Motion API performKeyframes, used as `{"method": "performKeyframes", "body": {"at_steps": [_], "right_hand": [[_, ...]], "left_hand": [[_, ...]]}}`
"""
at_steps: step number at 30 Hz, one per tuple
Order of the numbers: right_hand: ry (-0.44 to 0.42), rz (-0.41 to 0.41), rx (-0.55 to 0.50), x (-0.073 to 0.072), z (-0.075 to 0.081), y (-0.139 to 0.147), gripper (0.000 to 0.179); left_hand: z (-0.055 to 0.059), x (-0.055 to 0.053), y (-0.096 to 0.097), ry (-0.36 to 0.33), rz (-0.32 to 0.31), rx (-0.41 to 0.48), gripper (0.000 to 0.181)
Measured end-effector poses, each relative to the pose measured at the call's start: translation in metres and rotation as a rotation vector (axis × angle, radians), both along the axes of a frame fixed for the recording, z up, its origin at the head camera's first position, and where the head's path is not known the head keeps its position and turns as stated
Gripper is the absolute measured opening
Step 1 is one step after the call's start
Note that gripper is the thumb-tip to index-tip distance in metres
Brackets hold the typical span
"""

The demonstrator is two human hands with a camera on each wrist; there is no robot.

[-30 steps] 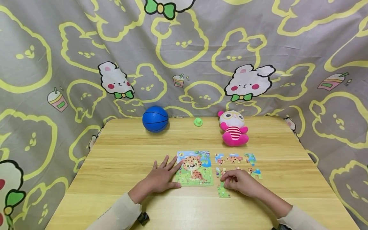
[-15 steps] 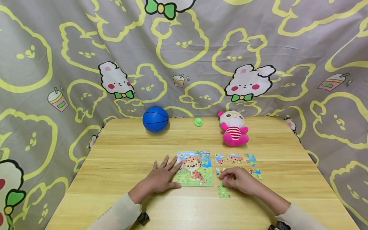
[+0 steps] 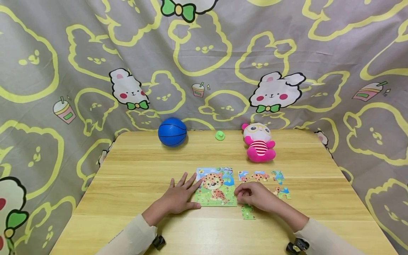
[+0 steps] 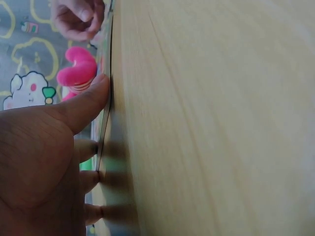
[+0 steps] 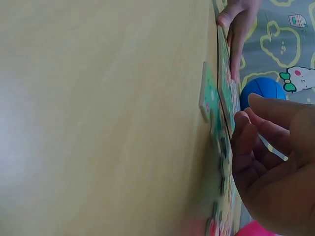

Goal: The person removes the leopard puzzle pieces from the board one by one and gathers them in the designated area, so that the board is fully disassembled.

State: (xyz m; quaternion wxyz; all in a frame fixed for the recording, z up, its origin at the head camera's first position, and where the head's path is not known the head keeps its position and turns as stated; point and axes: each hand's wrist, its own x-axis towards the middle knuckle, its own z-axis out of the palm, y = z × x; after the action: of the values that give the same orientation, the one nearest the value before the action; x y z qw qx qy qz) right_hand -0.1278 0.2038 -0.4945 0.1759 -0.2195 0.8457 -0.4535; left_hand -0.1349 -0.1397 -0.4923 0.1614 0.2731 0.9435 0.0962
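Observation:
A square jigsaw board (image 3: 216, 198) with a spotted leopard cub picture lies on the table. My left hand (image 3: 180, 195) rests at its left side, fingers spread, fingertips on its edge; the left wrist view shows the thumb (image 4: 93, 101) at the board's rim. My right hand (image 3: 256, 194) hovers at the board's right edge with curled fingers, thumb near the index fingertip; I cannot tell whether a piece is between them. Loose puzzle pieces lie around it: a green one (image 3: 248, 213) in front, a spotted one (image 3: 260, 176) behind, and a blue-green one (image 3: 283, 193) to the right.
At the back of the wooden table (image 3: 134, 170) are a blue ball (image 3: 172, 132), a small green duck (image 3: 220, 135) and a pink panda plush (image 3: 259, 145). A grey patterned curtain (image 3: 220, 46) hangs around the table's back and sides.
My right hand has moved left, from over the second row of loose pieces to the board's right edge, covering that row's leftmost piece. My left hand has stayed still.

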Motion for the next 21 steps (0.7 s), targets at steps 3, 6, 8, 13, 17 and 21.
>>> {"method": "performKeyframes", "body": {"at_steps": [3, 6, 8, 13, 17, 21], "right_hand": [[-0.011, 0.002, -0.004, -0.003, 0.002, -0.009, 0.014], [-0.024, 0.007, -0.011, -0.005, 0.004, -0.018, 0.015], [-0.031, 0.011, -0.022, -0.007, 0.005, -0.024, 0.015], [-0.002, 0.018, -0.053, -0.010, 0.007, -0.037, 0.016], [0.034, 0.013, -0.060, -0.013, 0.005, -0.047, 0.016], [0.034, 0.022, -0.064, -0.015, 0.003, -0.054, 0.014]], "left_hand": [[0.000, 0.000, 0.000, 0.000, 0.000, -0.003, 0.090], [0.000, 0.000, 0.000, 0.002, 0.000, -0.004, 0.089], [0.001, 0.000, 0.000, 0.004, 0.000, -0.003, 0.089], [0.001, 0.001, 0.000, 0.014, -0.001, -0.004, 0.089], [0.002, 0.001, 0.000, 0.020, -0.002, -0.003, 0.089], [0.002, 0.001, 0.001, 0.024, -0.004, -0.001, 0.089]]}}
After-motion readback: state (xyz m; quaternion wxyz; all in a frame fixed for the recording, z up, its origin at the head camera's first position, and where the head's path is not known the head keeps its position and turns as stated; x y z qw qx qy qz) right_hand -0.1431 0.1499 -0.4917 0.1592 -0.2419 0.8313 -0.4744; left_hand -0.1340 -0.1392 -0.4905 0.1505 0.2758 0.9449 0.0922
